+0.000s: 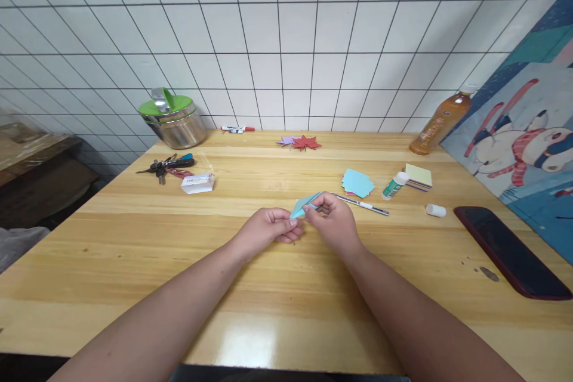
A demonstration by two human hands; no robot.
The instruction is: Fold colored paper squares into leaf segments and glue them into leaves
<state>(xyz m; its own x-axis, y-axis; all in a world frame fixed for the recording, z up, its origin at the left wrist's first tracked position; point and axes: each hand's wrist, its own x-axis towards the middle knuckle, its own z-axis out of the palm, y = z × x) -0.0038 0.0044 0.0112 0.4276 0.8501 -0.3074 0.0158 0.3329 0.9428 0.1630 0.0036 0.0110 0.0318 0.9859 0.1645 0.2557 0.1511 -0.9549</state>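
Observation:
Between my two hands, just above the wooden table, is a folded piece of light blue paper [304,205]. My left hand [272,227] pinches its near left corner between thumb and fingers. On the other side, my right hand [332,219] grips the paper's right part, its fingertips hiding some of the folds. A craft knife or pen [363,205], slim and silver-white, lies just beyond my right hand. Close by rests a small stack of blue paper sheets [357,182]. A glue stick [394,185] without its cap stands tilted or lies to the right of the stack.
On the wooden table [134,286] are a white cap [436,210], a phone [510,250], a yellow paper pad [418,176], a drink bottle [443,122], paper leaves [307,143], markers [237,129], a green-lidded steel pot [179,125], keys [166,165] and a small white box [197,184]. A tiled wall rises behind.

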